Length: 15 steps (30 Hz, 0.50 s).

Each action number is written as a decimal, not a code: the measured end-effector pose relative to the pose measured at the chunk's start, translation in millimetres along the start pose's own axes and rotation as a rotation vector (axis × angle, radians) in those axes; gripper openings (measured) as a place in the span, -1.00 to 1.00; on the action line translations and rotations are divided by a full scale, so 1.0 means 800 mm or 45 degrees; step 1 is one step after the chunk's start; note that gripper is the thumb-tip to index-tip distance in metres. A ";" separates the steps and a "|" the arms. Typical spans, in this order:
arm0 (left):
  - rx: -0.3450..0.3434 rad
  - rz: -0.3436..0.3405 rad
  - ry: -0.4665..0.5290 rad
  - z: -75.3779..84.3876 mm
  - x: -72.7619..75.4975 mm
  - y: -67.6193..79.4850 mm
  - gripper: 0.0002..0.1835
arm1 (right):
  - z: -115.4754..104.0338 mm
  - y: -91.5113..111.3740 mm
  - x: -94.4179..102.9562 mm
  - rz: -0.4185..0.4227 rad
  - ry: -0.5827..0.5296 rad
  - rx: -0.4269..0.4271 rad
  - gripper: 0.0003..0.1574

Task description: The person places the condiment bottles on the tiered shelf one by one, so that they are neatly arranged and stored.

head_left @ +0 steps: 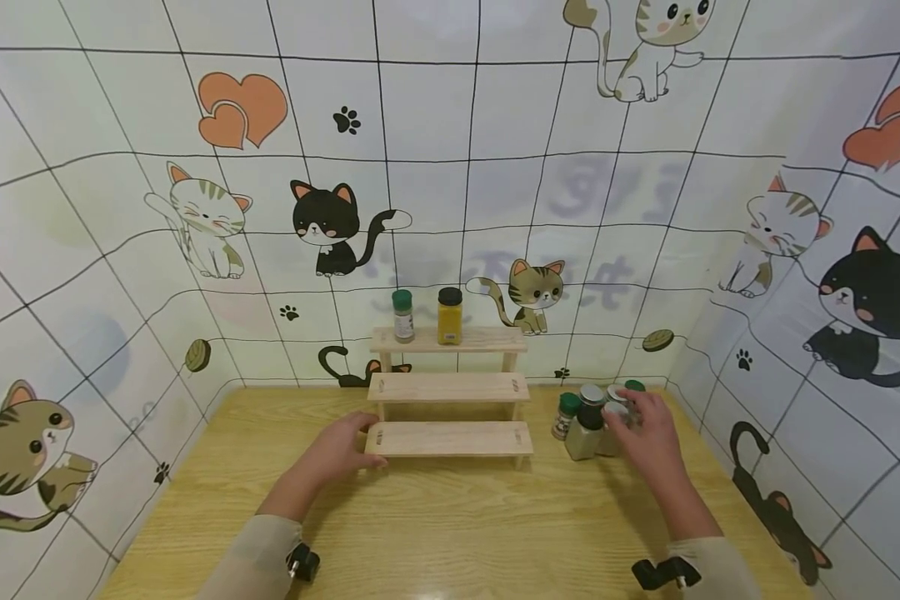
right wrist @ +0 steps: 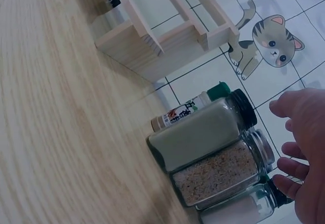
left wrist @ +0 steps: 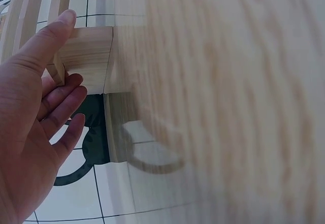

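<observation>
In the head view, a three-tier wooden rack (head_left: 450,439) stands on the table. My left hand (head_left: 336,450) grips the left end of its lowest tier, thumb above and fingers beneath, as the left wrist view shows. On the top tier stand a green-capped spice bottle (head_left: 403,327) and a black-capped yellow spice jar (head_left: 450,323). My right hand (head_left: 654,437) hovers with loosely bent fingers at a cluster of spice jars. Among these are a jar of pale powder (right wrist: 200,135), a silver-lidded jar of coarse grains (right wrist: 218,176) and a small green-capped bottle (right wrist: 183,114). A gap shows between fingers and lids.
The wood-grain table (head_left: 450,525) reaches the cat-print cloth walls (head_left: 435,192) at the back and both sides. The jar cluster sits right of the rack, close to the back right corner. Black wrist mounts (head_left: 303,563) sit on both sleeves.
</observation>
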State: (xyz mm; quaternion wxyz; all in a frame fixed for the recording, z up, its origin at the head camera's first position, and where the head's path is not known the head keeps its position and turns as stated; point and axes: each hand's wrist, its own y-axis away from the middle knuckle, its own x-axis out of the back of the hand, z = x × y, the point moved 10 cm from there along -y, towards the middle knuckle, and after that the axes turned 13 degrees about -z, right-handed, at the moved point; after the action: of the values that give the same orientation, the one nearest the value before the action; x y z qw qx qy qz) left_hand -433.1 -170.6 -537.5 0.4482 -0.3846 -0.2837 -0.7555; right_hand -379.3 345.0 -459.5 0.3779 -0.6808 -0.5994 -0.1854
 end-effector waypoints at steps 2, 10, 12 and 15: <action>-0.008 0.005 0.004 0.001 0.001 0.002 -0.15 | 0.002 0.002 -0.002 -0.007 0.004 -0.007 -0.41; -0.010 0.006 -0.009 0.004 0.002 0.003 -0.15 | 0.014 0.008 -0.010 -0.038 0.018 -0.020 -0.37; -0.010 0.006 -0.013 0.004 0.002 0.002 -0.15 | 0.017 0.010 -0.013 -0.051 0.017 -0.035 -0.36; -0.017 0.006 -0.007 0.003 0.002 0.002 -0.15 | 0.023 0.011 -0.018 -0.077 0.024 -0.059 -0.33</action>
State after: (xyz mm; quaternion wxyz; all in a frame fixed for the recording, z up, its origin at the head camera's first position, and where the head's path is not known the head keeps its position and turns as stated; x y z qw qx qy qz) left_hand -431.3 -170.0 -535.1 0.4468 -0.3902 -0.2789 -0.7552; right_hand -377.4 348.7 -484.2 0.3619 -0.6690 -0.6118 -0.2171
